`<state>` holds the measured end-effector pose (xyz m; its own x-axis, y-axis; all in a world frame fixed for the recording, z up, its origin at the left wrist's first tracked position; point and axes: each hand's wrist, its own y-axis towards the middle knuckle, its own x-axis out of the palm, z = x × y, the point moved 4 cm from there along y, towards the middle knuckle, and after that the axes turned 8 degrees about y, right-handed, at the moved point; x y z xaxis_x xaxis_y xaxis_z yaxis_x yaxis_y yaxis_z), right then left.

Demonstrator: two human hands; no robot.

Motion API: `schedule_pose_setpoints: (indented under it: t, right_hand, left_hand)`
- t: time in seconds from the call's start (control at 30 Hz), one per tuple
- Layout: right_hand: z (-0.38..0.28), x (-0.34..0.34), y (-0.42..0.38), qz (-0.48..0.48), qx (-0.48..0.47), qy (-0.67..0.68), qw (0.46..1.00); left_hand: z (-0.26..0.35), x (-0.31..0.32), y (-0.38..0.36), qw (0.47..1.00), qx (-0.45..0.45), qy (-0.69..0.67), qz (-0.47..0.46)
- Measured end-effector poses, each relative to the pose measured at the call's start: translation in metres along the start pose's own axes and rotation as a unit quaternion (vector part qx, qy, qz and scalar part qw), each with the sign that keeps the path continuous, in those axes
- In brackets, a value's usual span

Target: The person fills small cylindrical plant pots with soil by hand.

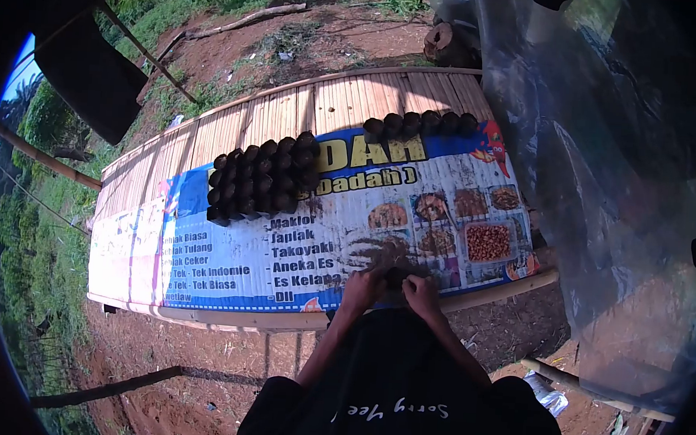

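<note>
Close to my body, at the near edge of the table, my left hand (364,287) and my right hand (421,292) grip a small black pot (394,277) from either side. Its contents are too dark to make out. Loose dark soil (384,254) is smeared over the banner just beyond my hands. Several similar round black pots (263,172) stand packed in rows to the left. A shorter line of black pots (421,125) lies along the far side of the banner.
A printed food banner (225,278) covers much of the slatted bamboo table (275,109). Clear plastic sheeting (558,174) hangs at the right. A dark cloth (86,74) hangs at upper left. A wooden pole (110,390) crosses the lower left above bare earth.
</note>
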<state>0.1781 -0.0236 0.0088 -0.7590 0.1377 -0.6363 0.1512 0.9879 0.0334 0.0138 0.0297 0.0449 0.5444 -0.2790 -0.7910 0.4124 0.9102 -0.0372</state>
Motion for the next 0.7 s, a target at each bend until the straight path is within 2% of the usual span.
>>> schedule_pose_setpoints:
  t: [0.07, 0.2, 0.33, 0.4, 0.47, 0.5, 0.63, 0.7]
  right_hand:
    - [0.016, 0.011, -0.002, -0.013, 0.026, 0.032, 0.999]
    - [0.005, -0.001, -0.005, 0.001, 0.042, 0.085, 0.995]
    - [0.003, -0.005, -0.010, -0.008, 0.090, 0.063, 0.994]
    - [0.007, 0.000, -0.014, -0.046, 0.124, 0.027, 0.991]
    - [0.008, 0.003, -0.014, -0.071, 0.128, 0.035, 0.989]
    - [0.008, 0.005, -0.013, -0.096, 0.131, 0.042, 0.986]
    - [0.017, 0.015, -0.009, -0.091, 0.121, 0.089, 0.984]
    - [0.012, 0.010, -0.003, -0.039, 0.100, 0.022, 0.994]
  left_hand:
    - [-0.009, 0.008, -0.002, 1.000, 0.002, 0.010, -0.016]
    - [-0.016, 0.013, -0.003, 0.999, -0.016, 0.010, -0.026]
    - [-0.008, 0.001, 0.008, 0.999, -0.018, -0.023, 0.014]
    - [-0.004, -0.003, 0.013, 0.999, -0.010, -0.025, 0.027]
    - [0.001, -0.003, 0.015, 0.998, 0.018, 0.060, -0.024]
    - [-0.001, -0.001, 0.017, 0.998, 0.018, 0.061, -0.023]
    - [-0.008, 0.015, 0.025, 0.989, 0.058, 0.125, -0.045]
    - [-0.005, 0.013, 0.025, 0.986, 0.077, 0.138, -0.045]
